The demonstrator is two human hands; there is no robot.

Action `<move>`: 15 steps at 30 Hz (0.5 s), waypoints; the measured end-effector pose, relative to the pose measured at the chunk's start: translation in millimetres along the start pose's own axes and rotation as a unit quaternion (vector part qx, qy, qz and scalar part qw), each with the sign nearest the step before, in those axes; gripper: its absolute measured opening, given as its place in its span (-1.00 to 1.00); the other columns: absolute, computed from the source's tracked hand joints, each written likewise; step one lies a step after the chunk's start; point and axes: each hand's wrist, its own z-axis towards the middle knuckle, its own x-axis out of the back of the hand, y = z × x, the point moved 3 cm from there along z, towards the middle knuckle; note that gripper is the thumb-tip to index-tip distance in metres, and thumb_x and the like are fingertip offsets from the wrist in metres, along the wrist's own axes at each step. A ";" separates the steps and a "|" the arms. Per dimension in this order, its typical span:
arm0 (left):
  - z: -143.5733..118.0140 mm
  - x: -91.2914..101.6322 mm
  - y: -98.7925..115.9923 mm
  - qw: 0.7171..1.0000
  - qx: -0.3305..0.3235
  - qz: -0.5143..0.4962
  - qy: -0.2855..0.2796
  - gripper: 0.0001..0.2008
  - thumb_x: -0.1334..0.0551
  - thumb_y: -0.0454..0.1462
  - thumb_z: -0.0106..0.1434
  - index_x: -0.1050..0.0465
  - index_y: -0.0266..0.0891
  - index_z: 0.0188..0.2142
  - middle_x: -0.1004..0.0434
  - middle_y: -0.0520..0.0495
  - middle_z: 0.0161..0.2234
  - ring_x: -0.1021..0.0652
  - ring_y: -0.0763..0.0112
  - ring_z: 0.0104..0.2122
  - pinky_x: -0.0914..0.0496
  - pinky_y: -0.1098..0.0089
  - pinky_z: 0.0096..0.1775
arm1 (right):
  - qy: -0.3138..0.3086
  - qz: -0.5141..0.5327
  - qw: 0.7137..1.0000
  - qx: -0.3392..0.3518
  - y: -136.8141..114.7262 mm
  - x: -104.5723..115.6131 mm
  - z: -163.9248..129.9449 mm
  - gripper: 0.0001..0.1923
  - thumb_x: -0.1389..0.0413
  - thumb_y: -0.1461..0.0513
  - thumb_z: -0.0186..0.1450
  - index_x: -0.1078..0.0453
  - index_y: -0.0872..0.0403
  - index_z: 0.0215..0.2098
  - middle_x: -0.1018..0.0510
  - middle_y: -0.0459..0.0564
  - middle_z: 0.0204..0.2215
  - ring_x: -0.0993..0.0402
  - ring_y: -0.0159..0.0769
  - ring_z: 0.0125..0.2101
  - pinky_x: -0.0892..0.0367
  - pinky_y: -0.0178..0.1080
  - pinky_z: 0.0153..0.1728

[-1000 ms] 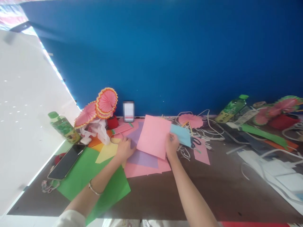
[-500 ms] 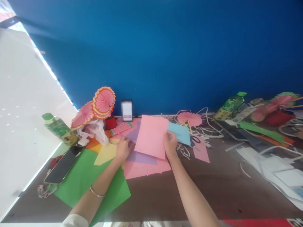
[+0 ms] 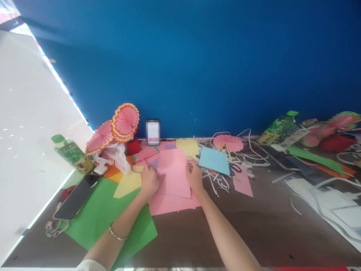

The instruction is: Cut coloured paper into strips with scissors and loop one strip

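the pink sheet [image 3: 175, 173] lies flat on top of a stack of pink paper [image 3: 172, 203] in the middle of the brown table [image 3: 254, 233], its long axis running from near to far and leaning slightly left at the far end. it sits squarely between the two hands, each at one long edge: the left hand [image 3: 149, 180] rests palm-down at its left edge with fingers loosely curled on the paper, and the right hand [image 3: 194, 176] touches the right edge, fingers bent over it (whether it pinches the sheet i cannot tell). neither hand looks clearly nearer. just beyond the right hand lie a light blue sheet [image 3: 214, 161] and a yellow sheet [image 3: 187, 147]; left of the left hand a yellow sheet overlaps a big green sheet [image 3: 107, 214], with a phone [image 3: 76, 197] further left. far left stand pink paper fans [image 3: 118, 126] and a green bottle [image 3: 72, 152].
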 end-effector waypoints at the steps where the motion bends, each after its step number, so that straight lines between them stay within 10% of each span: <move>1: -0.2 -1.0 0.0 1.000 0.016 -0.006 -0.007 -0.54 -0.13 0.02 0.10 -0.35 -0.37 -0.25 -0.31 -0.30 -0.17 -0.34 0.03 -0.13 -0.17 0.15 -0.10 | -0.009 -0.007 1.000 0.005 -0.9 -0.9 -0.5 -0.83 0.08 0.18 0.19 -0.31 0.07 -0.38 -0.48 0.02 -0.47 -0.40 -0.23 -0.43 -0.30 -0.17 -0.32; 15: 3.0 -6.3 -10.3 0.989 0.037 -0.141 0.035 -0.82 -0.15 -0.20 0.12 -0.41 -0.27 -0.37 -0.40 -0.16 -0.25 -0.43 0.21 -0.21 -0.25 0.22 -0.12 | -0.034 -0.025 0.999 0.008 -5.2 -0.3 -2.1 -0.81 0.09 0.16 0.20 -0.30 0.06 -0.39 -0.48 0.00 -0.51 -0.40 -0.23 -0.46 -0.29 -0.19 -0.36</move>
